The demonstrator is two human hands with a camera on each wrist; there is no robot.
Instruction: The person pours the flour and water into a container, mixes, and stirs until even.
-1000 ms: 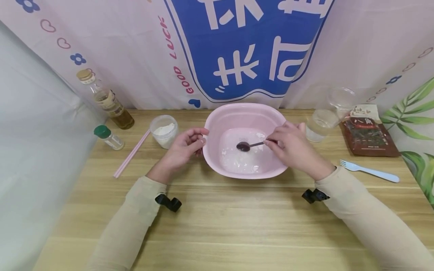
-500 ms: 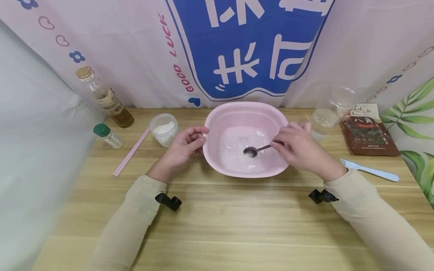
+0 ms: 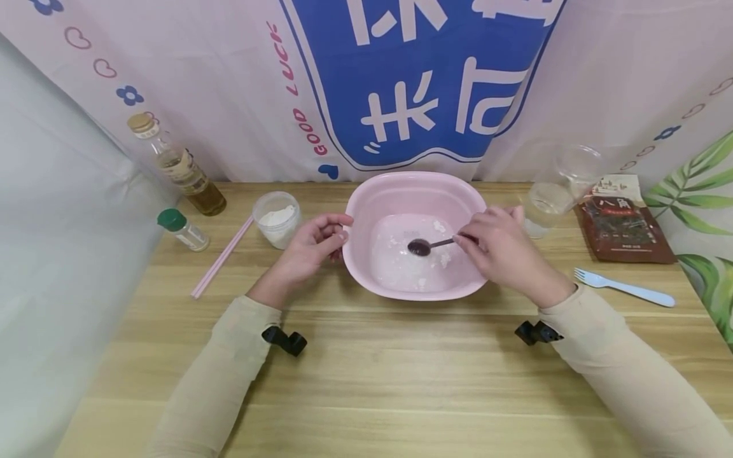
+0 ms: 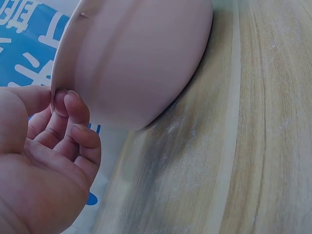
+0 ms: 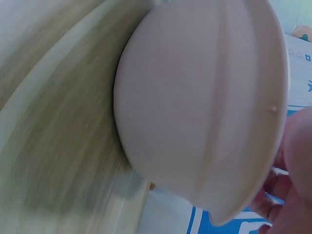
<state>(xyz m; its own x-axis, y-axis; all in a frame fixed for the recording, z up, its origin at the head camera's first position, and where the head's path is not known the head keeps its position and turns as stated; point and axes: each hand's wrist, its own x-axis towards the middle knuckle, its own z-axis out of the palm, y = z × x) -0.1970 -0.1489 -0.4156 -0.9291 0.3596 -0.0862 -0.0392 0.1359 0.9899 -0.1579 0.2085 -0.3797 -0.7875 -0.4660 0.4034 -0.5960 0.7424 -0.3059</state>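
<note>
A pink basin (image 3: pixel 415 184) stands on the wooden table, with white powder and clear liquid (image 3: pixel 401 267) over its floor. My left hand (image 3: pixel 312 248) pinches the basin's left rim; in the left wrist view the thumb lies on one side of the rim and fingertips on the other. My right hand (image 3: pixel 498 245) reaches over the right rim and pinches the handle of a dark brown spoon (image 3: pixel 420 247). The spoon's bowl is low inside the basin, near its middle. In the right wrist view the basin's outer wall (image 5: pixel 175 97) hides the spoon.
Left of the basin are a jar of white powder (image 3: pixel 277 219), pink chopsticks (image 3: pixel 222 257), a green-capped shaker (image 3: pixel 183 230) and a corked oil bottle (image 3: pixel 189 178). At right are a clear cup (image 3: pixel 552 197), a brown packet (image 3: pixel 624 226) and a blue fork (image 3: pixel 624 287).
The spoon's bowl has shifted toward me and right, then back left and away, with my right hand following. My left hand stays on the rim. The white powder patches have shifted.
</note>
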